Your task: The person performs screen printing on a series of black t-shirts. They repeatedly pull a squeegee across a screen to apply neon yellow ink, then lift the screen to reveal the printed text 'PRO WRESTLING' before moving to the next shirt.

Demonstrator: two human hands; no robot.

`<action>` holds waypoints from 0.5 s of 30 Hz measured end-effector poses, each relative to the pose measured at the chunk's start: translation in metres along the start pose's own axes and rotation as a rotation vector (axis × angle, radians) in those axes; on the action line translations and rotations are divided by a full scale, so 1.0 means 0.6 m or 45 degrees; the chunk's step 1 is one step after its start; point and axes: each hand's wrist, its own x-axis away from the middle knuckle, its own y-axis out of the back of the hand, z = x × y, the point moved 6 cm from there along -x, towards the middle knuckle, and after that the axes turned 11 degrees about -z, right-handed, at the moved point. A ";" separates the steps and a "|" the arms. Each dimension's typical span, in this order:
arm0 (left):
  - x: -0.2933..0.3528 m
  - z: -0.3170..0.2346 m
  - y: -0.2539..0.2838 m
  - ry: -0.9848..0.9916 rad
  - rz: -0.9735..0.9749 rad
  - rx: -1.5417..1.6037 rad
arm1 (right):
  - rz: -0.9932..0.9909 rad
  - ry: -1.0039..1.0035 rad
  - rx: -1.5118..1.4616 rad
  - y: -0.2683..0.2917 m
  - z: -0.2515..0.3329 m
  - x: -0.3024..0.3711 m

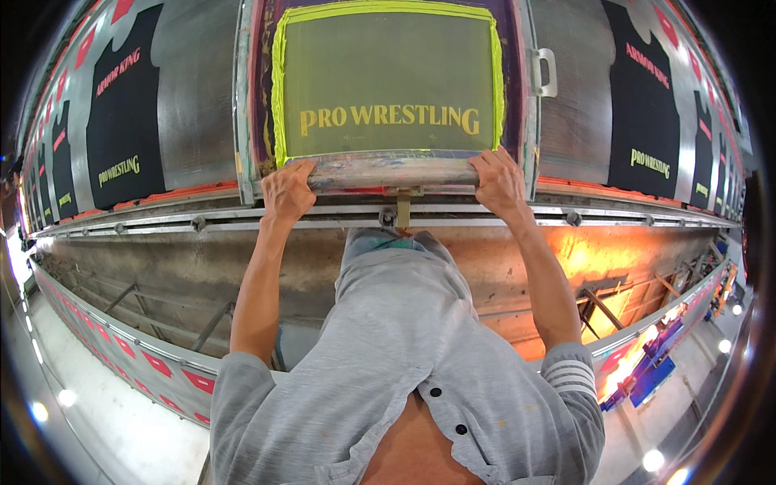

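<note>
Gray shirt (396, 323) nearest, L hand (288, 191) & R hand (501, 183), grip pinching bar (392, 172) nr screen (388, 61) (yellow lettering (390, 120)).

Long grey metal table (198, 121) running off left and right as far as I can see, steel rail (307, 217) along its edge. Brown, stained strip (202, 250) between that and a second table (113, 331), grey too, red-pink patches (156, 364) in rows, dark metal struts (214, 327) below. Strong orange light (582, 250) over on the right. Round white lamps (652, 461). Pale expanse (89, 420) at left: floor or ceiling, can't tell.
</note>
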 end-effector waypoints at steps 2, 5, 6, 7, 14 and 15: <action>0.029 -0.016 0.012 -0.060 -0.183 0.035 | -0.097 0.018 0.058 0.002 0.026 0.028; 0.059 -0.054 0.048 -0.356 -0.414 0.003 | -0.083 0.022 0.130 0.016 0.058 0.056; 0.061 -0.054 0.062 -0.373 -0.398 0.028 | -0.047 -0.027 0.080 0.027 0.061 0.062; 0.052 -0.040 0.055 -0.176 -0.154 0.023 | 0.098 -0.133 0.040 0.028 0.059 0.064; -0.237 0.023 0.063 0.011 0.291 -0.050 | 0.290 -0.179 0.019 0.076 -0.062 -0.219; -0.310 0.029 0.060 -0.018 0.237 -0.072 | 0.296 -0.205 0.117 0.067 -0.090 -0.287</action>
